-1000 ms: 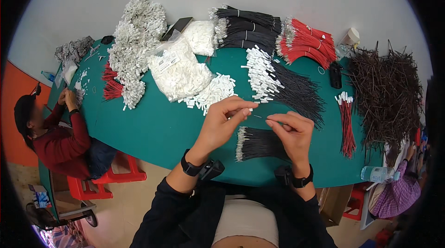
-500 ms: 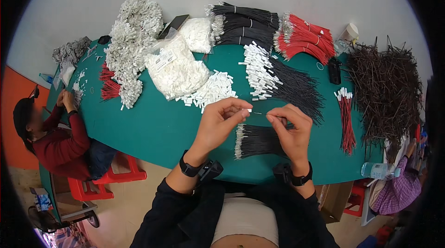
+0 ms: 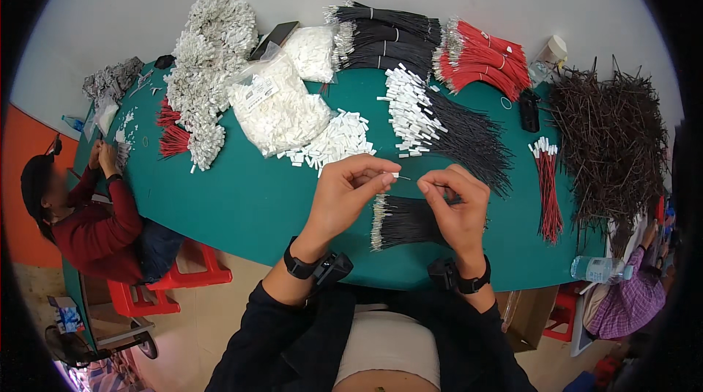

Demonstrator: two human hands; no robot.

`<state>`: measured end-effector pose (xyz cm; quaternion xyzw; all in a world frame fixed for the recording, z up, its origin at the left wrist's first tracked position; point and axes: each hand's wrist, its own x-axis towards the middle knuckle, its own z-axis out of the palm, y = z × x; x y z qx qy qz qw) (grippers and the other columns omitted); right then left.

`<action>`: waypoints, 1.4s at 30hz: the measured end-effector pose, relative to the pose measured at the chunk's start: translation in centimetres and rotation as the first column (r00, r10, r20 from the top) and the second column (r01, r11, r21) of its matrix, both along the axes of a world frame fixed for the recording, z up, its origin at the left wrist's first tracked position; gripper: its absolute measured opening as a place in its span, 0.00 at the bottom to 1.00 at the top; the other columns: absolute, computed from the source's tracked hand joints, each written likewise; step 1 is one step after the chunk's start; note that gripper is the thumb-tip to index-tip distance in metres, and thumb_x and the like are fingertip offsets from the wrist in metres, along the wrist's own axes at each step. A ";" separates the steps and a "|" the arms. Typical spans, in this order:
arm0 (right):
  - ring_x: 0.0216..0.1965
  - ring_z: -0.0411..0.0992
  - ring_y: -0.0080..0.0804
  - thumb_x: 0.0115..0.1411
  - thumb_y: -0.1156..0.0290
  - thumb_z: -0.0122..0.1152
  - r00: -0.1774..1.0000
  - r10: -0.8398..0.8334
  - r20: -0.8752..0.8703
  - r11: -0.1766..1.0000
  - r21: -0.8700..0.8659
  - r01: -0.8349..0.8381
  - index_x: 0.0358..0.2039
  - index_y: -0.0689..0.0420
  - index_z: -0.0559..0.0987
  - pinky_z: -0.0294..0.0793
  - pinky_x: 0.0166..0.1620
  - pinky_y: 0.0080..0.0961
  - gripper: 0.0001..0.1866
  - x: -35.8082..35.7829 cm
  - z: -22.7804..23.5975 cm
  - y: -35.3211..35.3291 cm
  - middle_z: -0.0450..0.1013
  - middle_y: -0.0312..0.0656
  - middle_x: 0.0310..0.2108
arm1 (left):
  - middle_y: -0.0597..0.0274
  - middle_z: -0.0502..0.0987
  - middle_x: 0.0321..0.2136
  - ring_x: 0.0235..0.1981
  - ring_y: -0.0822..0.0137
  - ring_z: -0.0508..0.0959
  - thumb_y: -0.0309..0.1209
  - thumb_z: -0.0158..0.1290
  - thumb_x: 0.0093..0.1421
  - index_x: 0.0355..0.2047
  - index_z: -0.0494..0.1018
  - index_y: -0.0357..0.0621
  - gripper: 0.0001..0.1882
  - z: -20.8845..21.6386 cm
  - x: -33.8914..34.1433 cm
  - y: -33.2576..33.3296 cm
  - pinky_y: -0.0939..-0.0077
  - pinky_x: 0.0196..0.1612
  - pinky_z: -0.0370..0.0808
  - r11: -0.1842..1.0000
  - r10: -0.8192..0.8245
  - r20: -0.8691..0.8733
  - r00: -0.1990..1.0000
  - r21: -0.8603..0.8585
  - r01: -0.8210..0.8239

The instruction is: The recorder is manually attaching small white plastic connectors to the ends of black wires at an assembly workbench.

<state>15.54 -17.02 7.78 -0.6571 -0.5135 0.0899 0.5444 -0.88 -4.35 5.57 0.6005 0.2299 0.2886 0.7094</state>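
Here, at a green worktable (image 3: pixel 242 201), seen from above:

Left hand (image 3: pixel 350 190): raised over the table edge, thumb and forefinger pinched on a small white connector (image 3: pixel 395 174).

Right hand (image 3: pixel 455 205): level with the left and just beside it, fingertips closed on a thin black wire (image 3: pixel 432 185).

Wire axis: roughly horizontal between the two hands, bare tip pointing left toward the connector; too fine to tell whether touching.

Below the hands: bundle of black wires (image 3: pixel 406 221) lying flat, metal ends to the left.

Just beyond the left hand: loose heap of white connectors (image 3: pixel 333 141).

Packages: clear plastic bag (image 3: pixel 274 106) of white parts beyond and left of the left hand, bulging, with a white rectangular label near its top; smaller clear bag (image 3: pixel 311 51) of white parts farther back.

Beyond the right hand: black wires with white connectors (image 3: pixel 447 124), fanned out.

Far right of the right hand: small red wire bundle (image 3: pixel 545 179), then a dark brown wire pile (image 3: pixel 611 135).

Far back: black bundles (image 3: pixel 384 37) and red bundles (image 3: pixel 480 58).

Far left: seated person in a red top (image 3: pixel 91 223), hands at the table end.
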 end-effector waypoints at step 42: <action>0.37 0.74 0.44 0.57 0.77 0.68 0.895 0.038 0.445 0.997 -0.071 -0.007 0.36 0.58 0.84 0.69 0.46 0.40 0.06 5.1 -1.8 2.4 0.78 0.42 0.32 | 0.59 0.84 0.43 0.45 0.62 0.82 0.25 0.65 0.60 0.48 0.82 0.41 0.15 -1.1 1.5 2.4 0.68 0.50 0.77 0.796 0.198 -0.108 0.974 0.598 -0.096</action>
